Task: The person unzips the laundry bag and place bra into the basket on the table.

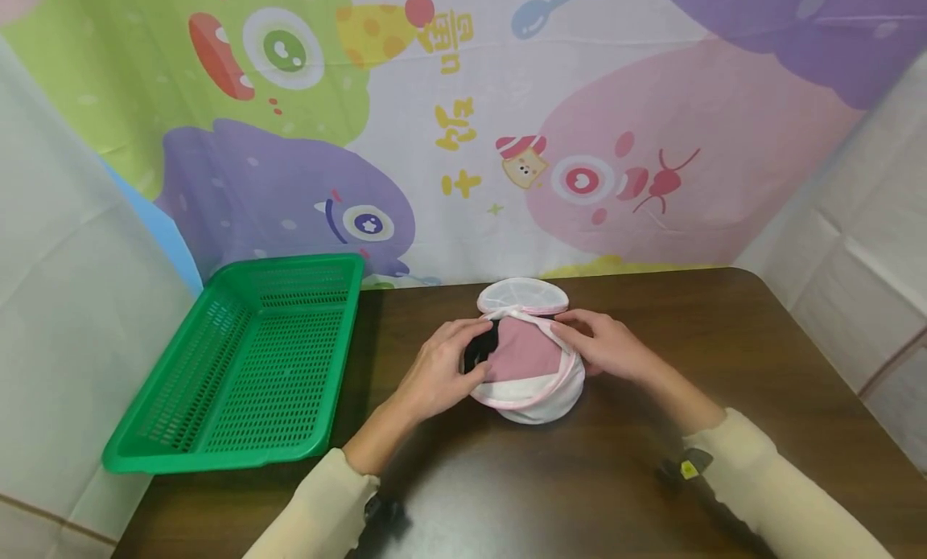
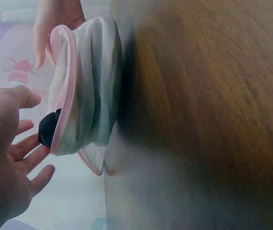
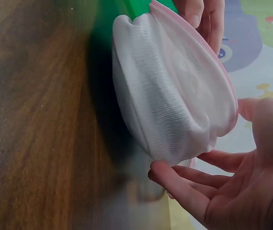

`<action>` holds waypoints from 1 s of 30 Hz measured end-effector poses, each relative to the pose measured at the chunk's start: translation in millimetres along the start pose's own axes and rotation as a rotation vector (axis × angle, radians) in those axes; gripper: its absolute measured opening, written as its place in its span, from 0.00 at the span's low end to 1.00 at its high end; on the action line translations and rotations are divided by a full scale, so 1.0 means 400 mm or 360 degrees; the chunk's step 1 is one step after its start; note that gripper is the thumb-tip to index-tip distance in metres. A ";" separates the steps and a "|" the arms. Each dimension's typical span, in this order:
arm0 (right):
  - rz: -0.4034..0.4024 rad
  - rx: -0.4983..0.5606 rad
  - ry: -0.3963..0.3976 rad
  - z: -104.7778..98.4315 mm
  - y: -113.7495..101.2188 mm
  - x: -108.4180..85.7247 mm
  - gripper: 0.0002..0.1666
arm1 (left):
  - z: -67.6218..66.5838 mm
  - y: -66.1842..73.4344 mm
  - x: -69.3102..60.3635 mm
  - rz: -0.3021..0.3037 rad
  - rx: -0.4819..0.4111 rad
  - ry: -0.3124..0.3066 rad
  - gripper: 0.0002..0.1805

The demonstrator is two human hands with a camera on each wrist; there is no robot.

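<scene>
A round white mesh laundry bag (image 1: 572, 388) with pink edging stands on the brown table, its mesh lid (image 1: 523, 293) folded back toward the wall. Inside lie a dusty-pink cloth (image 1: 525, 350) and a black piece (image 1: 476, 351), which pokes out past the zipper rim in the left wrist view. My left hand (image 1: 438, 370) is at the bag's left side, fingers spread beside the black piece, thumb apart from them. On the opposite side my right hand (image 1: 614, 346) holds the bag, thumb at the rim and fingers against the mesh wall (image 3: 160, 96).
To the left sits a green plastic basket (image 1: 336, 358) with slotted walls and nothing in it. A curtain with cartoon monsters (image 1: 471, 221) hangs behind the table's back edge. Pale sheets (image 1: 869, 221) flank both sides.
</scene>
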State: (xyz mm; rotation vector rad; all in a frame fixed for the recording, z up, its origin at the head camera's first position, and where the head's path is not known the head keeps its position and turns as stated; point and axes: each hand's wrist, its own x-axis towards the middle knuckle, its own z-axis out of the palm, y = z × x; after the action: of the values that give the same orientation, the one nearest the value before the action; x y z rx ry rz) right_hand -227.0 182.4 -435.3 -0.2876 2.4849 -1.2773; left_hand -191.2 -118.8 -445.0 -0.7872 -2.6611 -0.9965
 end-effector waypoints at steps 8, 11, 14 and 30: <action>0.0057 0.0087 -0.0108 -0.012 -0.005 -0.003 0.42 | 0.000 0.001 0.015 -0.0064 -0.0012 -0.0043 0.29; 0.0080 0.0144 -0.0134 -0.023 -0.010 -0.004 0.43 | 0.000 -0.003 0.017 -0.0079 -0.0013 -0.0031 0.29; 0.0095 0.0145 -0.0148 -0.025 -0.012 -0.004 0.43 | 0.000 -0.005 0.019 -0.0095 -0.0015 -0.0033 0.29; 0.0015 0.0188 -0.0143 0.007 -0.001 -0.009 0.43 | 0.013 -0.008 0.058 -0.0234 0.0010 -0.0071 0.30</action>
State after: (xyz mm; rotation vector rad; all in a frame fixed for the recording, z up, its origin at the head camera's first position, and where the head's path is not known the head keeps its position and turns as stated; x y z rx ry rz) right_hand -222.6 181.3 -435.9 -0.2974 2.3231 -1.3704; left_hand -212.4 -108.1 -442.5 -0.6272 -2.7932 -1.0147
